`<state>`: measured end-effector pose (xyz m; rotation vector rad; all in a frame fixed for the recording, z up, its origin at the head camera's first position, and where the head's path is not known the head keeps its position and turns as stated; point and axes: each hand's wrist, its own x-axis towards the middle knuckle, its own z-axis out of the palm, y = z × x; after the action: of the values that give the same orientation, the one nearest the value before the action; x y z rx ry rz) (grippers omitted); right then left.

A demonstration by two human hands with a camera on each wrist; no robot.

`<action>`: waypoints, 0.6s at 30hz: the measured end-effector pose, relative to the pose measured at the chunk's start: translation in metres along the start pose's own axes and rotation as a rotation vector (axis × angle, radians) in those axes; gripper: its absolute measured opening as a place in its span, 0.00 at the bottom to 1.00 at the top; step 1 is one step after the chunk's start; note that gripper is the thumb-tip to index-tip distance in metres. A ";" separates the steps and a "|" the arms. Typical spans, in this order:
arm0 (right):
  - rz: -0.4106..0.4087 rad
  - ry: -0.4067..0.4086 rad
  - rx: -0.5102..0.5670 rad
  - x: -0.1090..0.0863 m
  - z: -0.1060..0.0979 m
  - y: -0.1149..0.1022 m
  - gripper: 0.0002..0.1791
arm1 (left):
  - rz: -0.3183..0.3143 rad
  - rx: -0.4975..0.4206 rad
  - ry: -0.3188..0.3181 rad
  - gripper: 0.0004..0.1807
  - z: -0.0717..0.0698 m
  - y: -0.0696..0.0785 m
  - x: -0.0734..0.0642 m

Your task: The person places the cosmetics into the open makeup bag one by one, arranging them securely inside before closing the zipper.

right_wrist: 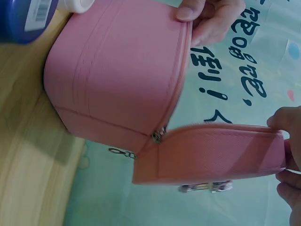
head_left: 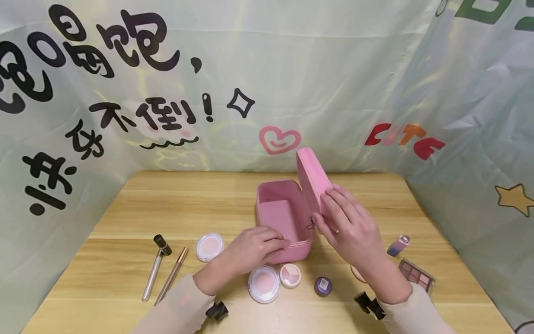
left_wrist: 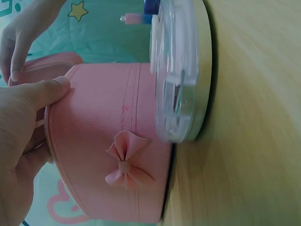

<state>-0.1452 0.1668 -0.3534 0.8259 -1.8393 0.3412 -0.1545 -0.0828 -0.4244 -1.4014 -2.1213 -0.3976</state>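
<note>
A pink zippered cosmetic case (head_left: 294, 253) stands on the table with its lid (head_left: 315, 175) swung up to the right. Its visible floor is bare. My left hand (head_left: 255, 248) grips the front rim, thumb outside and fingers inside, as the left wrist view shows. A pink bow (left_wrist: 124, 162) sits on the case's outer wall. With thumb and fingers, my right hand (head_left: 351, 222) holds the lid's edge. A metal zipper pull (right_wrist: 123, 153) hangs near the hinge side. Close in front of the case lies a clear-rimmed round compact (head_left: 264, 284).
A second compact (head_left: 210, 246), two slim pencils (head_left: 152, 276) and a black cylinder (head_left: 162, 244) lie at left. In front are a three-part round palette (head_left: 290, 275) and a purple jar (head_left: 323, 286). At right are a pink-blue tube (head_left: 398, 245) and an eyeshadow palette (head_left: 416, 276).
</note>
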 end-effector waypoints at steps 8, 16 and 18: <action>0.014 -0.071 -0.025 -0.004 -0.009 0.003 0.24 | 0.019 0.017 0.018 0.10 -0.004 -0.008 -0.010; 0.035 -0.022 -0.037 -0.012 -0.011 0.003 0.22 | 0.061 0.032 0.026 0.11 -0.006 -0.014 -0.017; 0.042 -0.006 -0.035 -0.014 -0.012 0.003 0.21 | 0.065 0.028 0.022 0.11 -0.006 -0.014 -0.017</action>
<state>-0.1358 0.1813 -0.3610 0.7658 -1.8649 0.3330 -0.1605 -0.1046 -0.4293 -1.4392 -2.0502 -0.3556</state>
